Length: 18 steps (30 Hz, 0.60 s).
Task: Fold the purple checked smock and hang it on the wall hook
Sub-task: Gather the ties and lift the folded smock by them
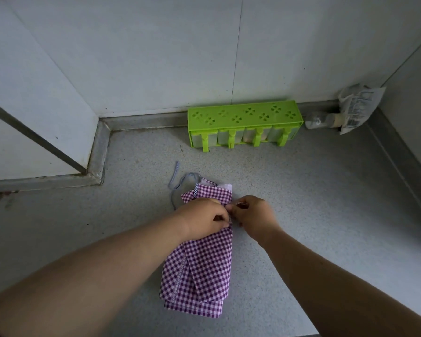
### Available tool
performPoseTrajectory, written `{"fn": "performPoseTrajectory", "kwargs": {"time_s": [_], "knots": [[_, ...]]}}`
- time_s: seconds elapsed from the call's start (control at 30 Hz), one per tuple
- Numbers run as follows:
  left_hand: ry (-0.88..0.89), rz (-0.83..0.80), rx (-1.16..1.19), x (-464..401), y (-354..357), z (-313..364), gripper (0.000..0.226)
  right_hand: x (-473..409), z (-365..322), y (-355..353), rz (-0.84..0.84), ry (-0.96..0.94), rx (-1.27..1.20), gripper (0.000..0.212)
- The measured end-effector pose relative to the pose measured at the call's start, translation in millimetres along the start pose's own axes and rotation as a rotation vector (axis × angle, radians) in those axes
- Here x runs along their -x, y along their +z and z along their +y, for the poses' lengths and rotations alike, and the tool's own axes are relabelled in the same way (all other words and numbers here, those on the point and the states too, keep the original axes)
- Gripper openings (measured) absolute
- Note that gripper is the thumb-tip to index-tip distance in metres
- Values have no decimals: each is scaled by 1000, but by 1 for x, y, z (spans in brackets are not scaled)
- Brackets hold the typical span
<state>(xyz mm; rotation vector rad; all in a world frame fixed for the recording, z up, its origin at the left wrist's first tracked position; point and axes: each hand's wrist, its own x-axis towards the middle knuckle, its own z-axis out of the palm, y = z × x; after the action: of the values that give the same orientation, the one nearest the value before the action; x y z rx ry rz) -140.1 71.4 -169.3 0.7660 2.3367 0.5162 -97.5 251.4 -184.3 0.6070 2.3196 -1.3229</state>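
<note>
**Smock folded on the table, both hands pinching one edge**

Hard to see exactly what's pinched: fingertips of both hands bunched together over the smock's (199,268) right edge, knuckles blocking the contact spot. Left hand (204,218) curled, lying on top of the cloth, thumb and fingers closed on the fabric near that edge. Right hand (253,215) just beside it, fingers curled in too, seemingly nipping the same edge or a bit of trim, can't tell which. Middle of the smock hidden under the left hand and wrist.

Smock itself: thin purple-and-white gingham, folded into a long narrow strip on the speckled grey table (326,215), layers stacked a bit unevenly at the near end. Patterned trim band down the left side. Sliver of white lining poking out at the far corner. Pale blue cord (174,183) snaking loose off the far left end, flat on the table.

Further back, against the white tiled wall (156,57): lime-green plastic rack (243,114) with clover cut-outs on top and cloudy containers inside, contents unreadable. In the right corner, a crumpled printed bag (357,105) with a small bottle (323,119) lying beside it, print too blurry to read. Both forearms cut off by the bottom edge.
</note>
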Motion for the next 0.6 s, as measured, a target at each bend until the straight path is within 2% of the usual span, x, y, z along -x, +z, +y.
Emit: {"fn": "performPoseTrajectory", "kwargs": {"time_s": [0.2,0.33,0.47,0.53,0.6], "knots": [[-28,-135,55,-4,-3,3,18,0,3,6,-6,86,-226,25],[-203,-8,203,-11,2,4,11,5,-1,7,-30,37,-205,26],[-301,132,348,-17,9,1,21,13,-7,10,-11,-47,-114,26],[-309,123,430,-18,8,1,20,17,-7,10,5,-82,-55,30],[-289,88,415,-20,7,2,13,21,-9,7,27,-131,-6,35]]}}
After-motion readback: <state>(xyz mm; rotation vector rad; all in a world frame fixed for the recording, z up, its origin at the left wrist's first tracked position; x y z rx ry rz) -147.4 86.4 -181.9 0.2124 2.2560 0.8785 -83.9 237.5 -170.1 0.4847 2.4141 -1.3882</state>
